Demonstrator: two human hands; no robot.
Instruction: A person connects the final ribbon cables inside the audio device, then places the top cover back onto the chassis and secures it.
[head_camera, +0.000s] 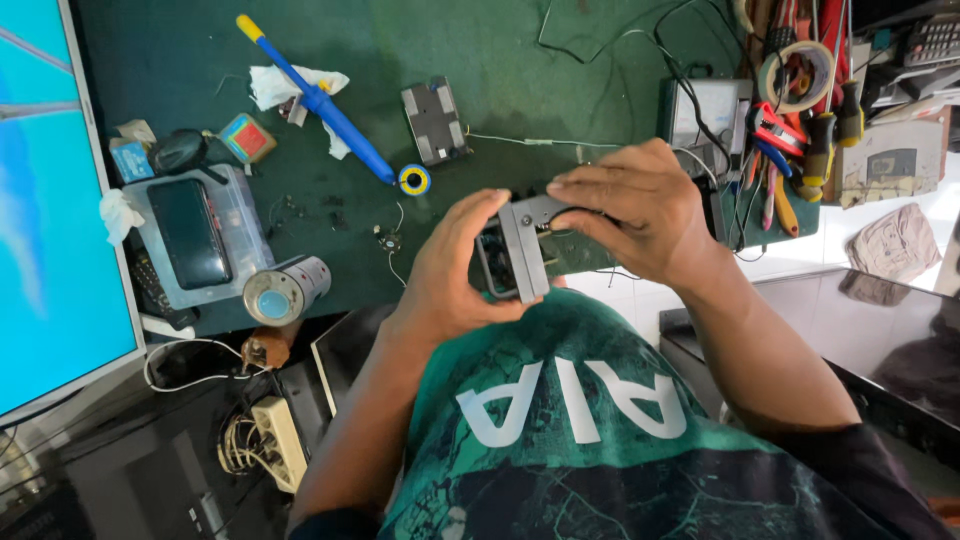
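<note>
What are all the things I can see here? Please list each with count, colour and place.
metal device: one, grey, held in both hands above the mat edge
mat: one, dark green, covering the bench
suction tool: one, blue with yellow tip, upper left of mat
solder reel: one, yellow and blue, at the tool's lower end
small module: one, black and grey, upper middle
metal can: one, silver, lower left of mat
plastic box: one, clear, with a black phone on top, left
screen: one, lit blue, far left
tape roll: one, beige, upper right
screwdrivers: several, red, orange, yellow, upper right
power strip: one, cream, lower left
left hand: one, gripping the device
right hand: one, gripping the device
</note>
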